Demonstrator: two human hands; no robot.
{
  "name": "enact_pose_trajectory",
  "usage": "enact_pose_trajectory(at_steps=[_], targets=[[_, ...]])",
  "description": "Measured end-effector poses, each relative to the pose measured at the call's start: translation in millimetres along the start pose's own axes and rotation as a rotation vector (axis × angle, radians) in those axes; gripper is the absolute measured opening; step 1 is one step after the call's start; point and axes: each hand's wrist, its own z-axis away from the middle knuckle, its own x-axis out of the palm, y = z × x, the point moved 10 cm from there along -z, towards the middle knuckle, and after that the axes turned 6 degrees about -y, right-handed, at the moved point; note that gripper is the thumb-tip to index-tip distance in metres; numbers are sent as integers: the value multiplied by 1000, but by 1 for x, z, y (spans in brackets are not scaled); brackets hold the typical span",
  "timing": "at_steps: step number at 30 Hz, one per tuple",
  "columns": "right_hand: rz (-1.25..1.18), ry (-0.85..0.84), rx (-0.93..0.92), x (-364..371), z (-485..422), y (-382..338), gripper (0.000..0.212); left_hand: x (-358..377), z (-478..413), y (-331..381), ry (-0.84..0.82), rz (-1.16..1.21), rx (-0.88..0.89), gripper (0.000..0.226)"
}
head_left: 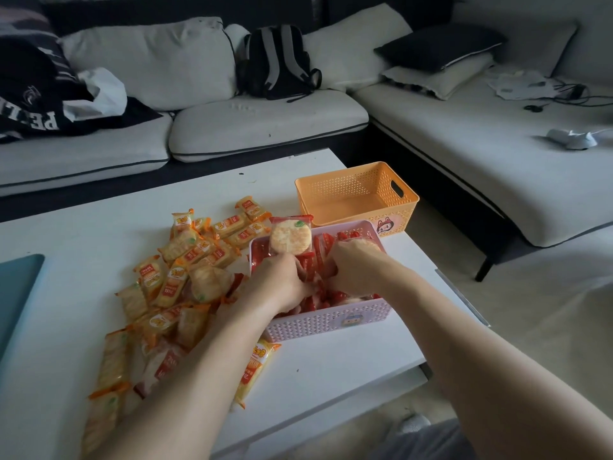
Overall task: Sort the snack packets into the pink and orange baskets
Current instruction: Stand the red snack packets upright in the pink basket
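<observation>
Red-trimmed rice cracker packet was pinched upright by the left hand above the pink basket; the right hand was sunk among red packets inside, its grip not discernible.

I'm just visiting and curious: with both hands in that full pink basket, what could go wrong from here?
1. The pink basket looks crammed with red packets; with the left hand and right hand both digging in, some could spill over its rim.
2. The left forearm lies over the orange packets near the front edge of the table; it might sweep some off.
</observation>
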Motion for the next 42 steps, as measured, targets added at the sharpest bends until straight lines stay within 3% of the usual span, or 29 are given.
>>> enact_pose_trajectory(at_steps=[4, 8, 11, 14, 18, 23, 28, 30, 33, 37, 42], targets=[[130, -25, -4, 3, 3, -6, 34, 0, -16, -2, 98, -242, -55, 9], [180, 25, 11, 1, 2, -3, 27, 1, -14, 4, 103, -376, -45, 13], [-30, 13, -13, 0, 0, 8, 18, -33, -2, -1, 259, -182, -24, 37], [-342, 11, -19, -11, 2, 16, 23, -75, 1, -23, 522, 37, -46, 31], [-656, 235, 64, -39, 8, 46, 23, -58, -18, -34, 381, 3, -115, 71], [-836, 338, 142, -44, 11, 66, 21, -54, -21, -33, 356, 287, -80, 78], [-961, 280, 109, -40, 9, 55, 33, -53, -7, -13, 221, 549, 153, 33], [-1072, 185, 31, -37, 7, 43, 36, -45, -3, -9, 113, 650, 216, 36], [-1075, 95, -64, -39, 11, 28, 14, -31, -2, -8, -14, 782, 234, 46], [-841, 127, 57, -44, 20, 29, 13, -43, 4, -10, 255, 529, 201, 26], [-603, 194, 179, -50, 32, 33, 26, -12, 2, 11, 137, 245, 243, 10]])
